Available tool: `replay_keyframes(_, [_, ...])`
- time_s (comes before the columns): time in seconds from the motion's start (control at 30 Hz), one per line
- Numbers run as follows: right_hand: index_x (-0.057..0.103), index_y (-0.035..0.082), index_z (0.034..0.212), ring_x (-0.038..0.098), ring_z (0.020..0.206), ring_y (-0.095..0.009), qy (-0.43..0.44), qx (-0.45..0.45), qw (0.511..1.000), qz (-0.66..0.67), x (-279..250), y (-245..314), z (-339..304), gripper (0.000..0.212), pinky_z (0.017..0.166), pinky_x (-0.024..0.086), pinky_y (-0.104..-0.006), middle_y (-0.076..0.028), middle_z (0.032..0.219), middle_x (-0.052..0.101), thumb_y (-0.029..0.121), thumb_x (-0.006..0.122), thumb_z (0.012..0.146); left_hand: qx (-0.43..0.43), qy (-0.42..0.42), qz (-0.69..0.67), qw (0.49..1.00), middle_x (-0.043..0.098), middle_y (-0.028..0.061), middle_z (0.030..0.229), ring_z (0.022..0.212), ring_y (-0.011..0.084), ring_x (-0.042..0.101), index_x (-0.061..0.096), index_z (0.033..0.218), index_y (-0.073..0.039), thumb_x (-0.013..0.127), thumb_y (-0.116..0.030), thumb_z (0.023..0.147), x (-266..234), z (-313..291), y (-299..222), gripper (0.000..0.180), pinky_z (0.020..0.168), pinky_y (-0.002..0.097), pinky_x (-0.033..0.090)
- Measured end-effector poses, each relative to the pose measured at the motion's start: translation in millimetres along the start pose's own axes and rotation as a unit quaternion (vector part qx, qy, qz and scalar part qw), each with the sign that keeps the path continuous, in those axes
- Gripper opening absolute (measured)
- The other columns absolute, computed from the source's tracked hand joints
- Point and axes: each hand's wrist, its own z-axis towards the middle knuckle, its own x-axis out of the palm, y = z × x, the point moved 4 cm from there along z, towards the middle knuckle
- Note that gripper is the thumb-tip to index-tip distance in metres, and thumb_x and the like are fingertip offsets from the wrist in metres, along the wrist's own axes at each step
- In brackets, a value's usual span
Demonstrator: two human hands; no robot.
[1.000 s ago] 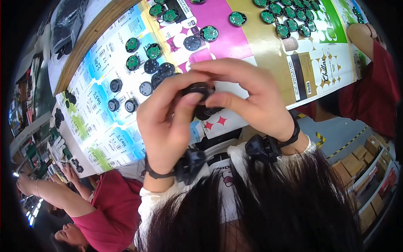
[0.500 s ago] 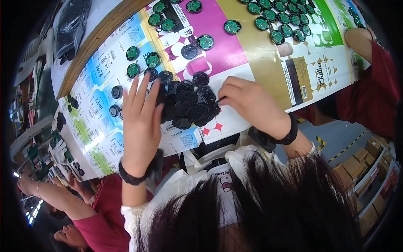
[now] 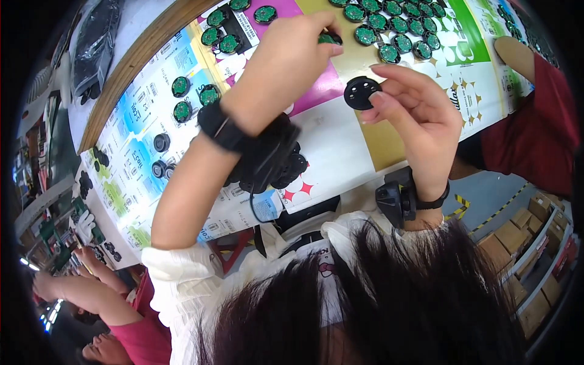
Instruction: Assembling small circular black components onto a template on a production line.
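Observation:
My left hand (image 3: 292,64) reaches across the pile, its thumb and fingers closed round the edges of a round green circuit board in a black case (image 3: 329,39). Whether that board is lifted off the sheet I cannot tell. My right hand (image 3: 423,112) holds a black round cover with small holes (image 3: 361,93) between thumb and fingers, above the table. Beneath my left forearm lies a heap of similar black covers (image 3: 291,169), partly hidden by the arm and wristband.
Many green circuit boards (image 3: 398,25) in black cases sit at the far right, with several more (image 3: 229,43) at the far left. Black ring-shaped parts (image 3: 161,142) lie left of my forearm. A wooden rail (image 3: 118,82) edges the table. Co-workers are on both sides.
My left hand has moved from the heap to the far circuit board and closed on it. My right hand has lifted a black cover off the heap and moved right.

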Motion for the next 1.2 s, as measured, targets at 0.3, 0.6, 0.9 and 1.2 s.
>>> replay_keyframes(0.3, [0.054,-0.007,0.101,0.056,0.068,-0.014,-0.007,-0.151,0.988,-0.042,13,9,-2,0.026,0.06,0.047,-0.0222,-0.009,0.083,0.056,-0.009,0.051,0.075,-0.196,-0.103,-0.444,0.869,0.059,0.0089,0.077,0.064,0.0131,0.057,0.049,0.102,0.007,0.049,0.0,0.081,-20,-72,-53,0.022,0.057,0.0233,0.047])
replay_keyframes(0.6, [0.061,0.002,0.096,0.053,0.071,-0.018,0.045,-0.324,0.905,-0.274,27,25,-9,0.039,0.059,0.043,-0.0264,-0.009,0.084,0.054,0.001,0.067,0.058,-0.207,-0.076,-0.441,0.87,0.058,0.0131,0.086,0.071,0.0168,0.058,0.048,0.106,0.007,0.05,-0.003,0.082,-21,-89,-46,0.026,0.062,0.0248,0.047])
replay_keyframes(0.9, [0.06,0.001,0.094,0.053,0.078,-0.021,0.066,-0.443,0.828,-0.338,30,30,-7,0.045,0.066,0.043,-0.03,-0.009,0.088,0.055,0.018,0.068,0.053,-0.192,-0.018,-0.676,0.711,0.056,0.0137,0.1,0.085,0.0211,0.057,0.043,0.115,0.004,0.051,-0.015,0.083,-21,-96,-32,0.038,0.07,0.0278,0.048])
replay_keyframes(1.2, [0.056,-0.002,0.098,0.053,0.08,-0.023,0.065,-0.476,0.827,-0.291,33,30,-10,0.05,0.068,0.044,-0.0304,-0.011,0.09,0.053,0.021,0.068,0.055,-0.173,-0.007,-0.683,0.709,0.051,0.0144,0.111,0.1,0.0224,0.052,0.037,0.122,0.001,0.059,-0.019,0.078,-17,-99,-35,0.053,0.082,0.0312,0.046])
